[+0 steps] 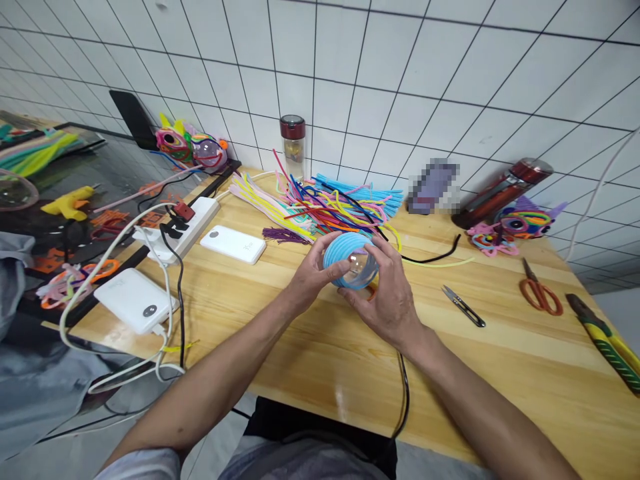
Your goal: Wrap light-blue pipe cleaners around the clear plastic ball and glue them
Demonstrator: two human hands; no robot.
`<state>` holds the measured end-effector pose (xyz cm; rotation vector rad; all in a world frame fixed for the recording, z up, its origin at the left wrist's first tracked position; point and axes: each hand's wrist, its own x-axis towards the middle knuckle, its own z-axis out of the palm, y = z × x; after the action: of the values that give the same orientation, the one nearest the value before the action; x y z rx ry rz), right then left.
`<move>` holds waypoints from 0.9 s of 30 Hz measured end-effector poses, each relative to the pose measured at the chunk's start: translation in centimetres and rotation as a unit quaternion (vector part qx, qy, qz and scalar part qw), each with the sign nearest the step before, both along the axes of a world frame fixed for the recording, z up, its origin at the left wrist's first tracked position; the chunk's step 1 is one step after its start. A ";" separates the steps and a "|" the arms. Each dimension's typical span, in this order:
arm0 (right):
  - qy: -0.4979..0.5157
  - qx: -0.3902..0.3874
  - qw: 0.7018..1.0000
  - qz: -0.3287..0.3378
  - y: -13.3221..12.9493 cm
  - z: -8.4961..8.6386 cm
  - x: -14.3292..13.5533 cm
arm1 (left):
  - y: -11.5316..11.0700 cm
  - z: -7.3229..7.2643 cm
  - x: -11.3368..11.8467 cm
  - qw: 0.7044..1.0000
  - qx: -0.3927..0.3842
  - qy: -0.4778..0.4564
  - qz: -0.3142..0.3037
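A clear round ball partly wrapped in light blue coils [341, 252] is held between both hands above the wooden table. My left hand [316, 273] grips its left side, the thumb lying across the front. On the right side, my right hand [391, 288] has its fingers curled over the rim and its thumb beneath. Something orange, mostly hidden, shows beside the right palm. Just behind the ball lies a heap of colourful fuzzy stems [340, 210].
White power banks [233, 245] and a power strip [193, 227] with cables lie left. A jar [293, 148] and a tilted red flask [503, 193] stand behind. Thread snips [464, 307], scissors [541, 293] and pliers [607, 343] lie right. A person's sleeve [30, 373] shows far left.
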<state>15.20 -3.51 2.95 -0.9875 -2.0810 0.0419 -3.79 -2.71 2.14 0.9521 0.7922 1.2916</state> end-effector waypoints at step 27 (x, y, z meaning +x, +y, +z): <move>-0.027 0.008 0.999 0.019 0.3 1.1 0.8 | 0.5 0.0 -0.6 0.999 0.020 0.026 -0.021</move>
<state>16.00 -3.17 4.05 -0.9488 -2.1465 0.0195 -4.40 -2.23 2.17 1.0321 0.7854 1.2541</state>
